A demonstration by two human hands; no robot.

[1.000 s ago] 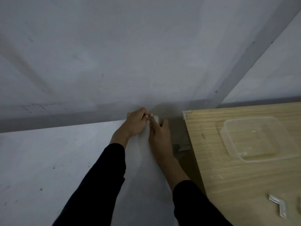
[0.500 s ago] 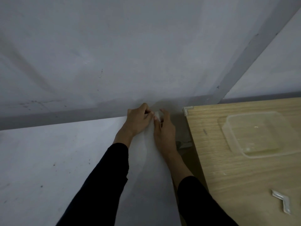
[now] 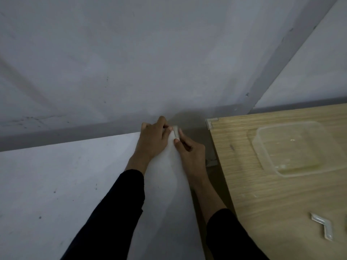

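Both hands meet at the far corner of the white table (image 3: 65,175), where a clear corner guard (image 3: 175,131) sits. The left hand (image 3: 153,139) curls its fingers against the guard's left side, and the right hand (image 3: 189,152) pinches it between thumb and forefinger. A clear plastic container (image 3: 293,147) rests on the wooden table (image 3: 262,199) beside them.

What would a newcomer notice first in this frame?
The left hand and right hand meet at the far right corner of the white table, both pinching a small clear guard there. To their right, the wooden table carries a clear tub, with a loose guard nearer the person.
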